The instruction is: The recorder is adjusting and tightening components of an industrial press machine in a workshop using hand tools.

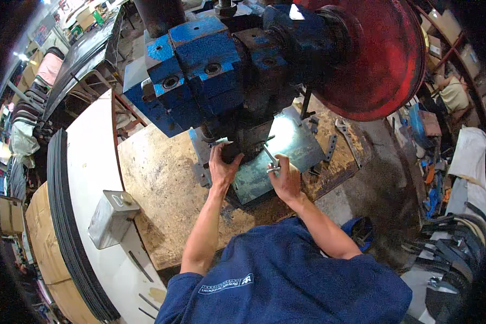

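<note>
Blue press head (205, 56) overhangs a metal plate (256, 186), which lies on a wooden board (151, 167), probably to give the work a firm bed. Right hand (287, 182): fingers curled closed round a slim metal tool (270, 153) — its far end points in beneath the press, presumably because a bare hand fits poorly there. Left hand (223, 171): thumb and forefinger parted at the dark metal part (231, 150) under the press, perhaps steadying it — whether they grip cannot be told.
</note>
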Action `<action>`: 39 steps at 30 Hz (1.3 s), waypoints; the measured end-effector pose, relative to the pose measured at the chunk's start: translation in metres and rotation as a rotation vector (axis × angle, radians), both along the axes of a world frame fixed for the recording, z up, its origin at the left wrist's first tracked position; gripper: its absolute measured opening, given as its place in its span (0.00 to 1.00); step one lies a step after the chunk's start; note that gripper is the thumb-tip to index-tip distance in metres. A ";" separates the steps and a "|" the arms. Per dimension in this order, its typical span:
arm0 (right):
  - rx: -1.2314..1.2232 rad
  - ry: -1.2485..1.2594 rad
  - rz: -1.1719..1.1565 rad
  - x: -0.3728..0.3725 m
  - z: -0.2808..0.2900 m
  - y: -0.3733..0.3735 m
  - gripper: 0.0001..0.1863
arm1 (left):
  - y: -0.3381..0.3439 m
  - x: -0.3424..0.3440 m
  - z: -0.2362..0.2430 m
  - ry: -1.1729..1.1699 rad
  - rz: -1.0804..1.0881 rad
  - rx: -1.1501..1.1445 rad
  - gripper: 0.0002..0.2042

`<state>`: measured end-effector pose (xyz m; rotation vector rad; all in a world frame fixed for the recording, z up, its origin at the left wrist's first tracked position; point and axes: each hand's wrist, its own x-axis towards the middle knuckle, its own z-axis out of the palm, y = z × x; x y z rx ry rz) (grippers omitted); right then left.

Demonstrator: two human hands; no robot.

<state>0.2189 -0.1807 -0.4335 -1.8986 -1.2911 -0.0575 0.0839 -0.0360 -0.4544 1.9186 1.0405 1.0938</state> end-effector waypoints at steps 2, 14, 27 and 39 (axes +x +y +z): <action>0.049 -0.080 0.045 0.002 0.002 0.002 0.17 | 0.002 -0.001 0.004 0.011 -0.052 0.038 0.23; 0.208 -0.221 0.197 0.019 -0.026 0.002 0.17 | 0.005 -0.012 0.012 0.316 -0.027 0.325 0.25; 0.371 0.374 -0.337 -0.003 -0.043 -0.020 0.14 | 0.005 -0.001 0.018 0.260 -0.051 0.190 0.26; 0.281 2.334 0.159 -0.020 -0.011 -0.031 0.09 | 0.005 -0.006 0.022 0.221 -0.071 0.159 0.26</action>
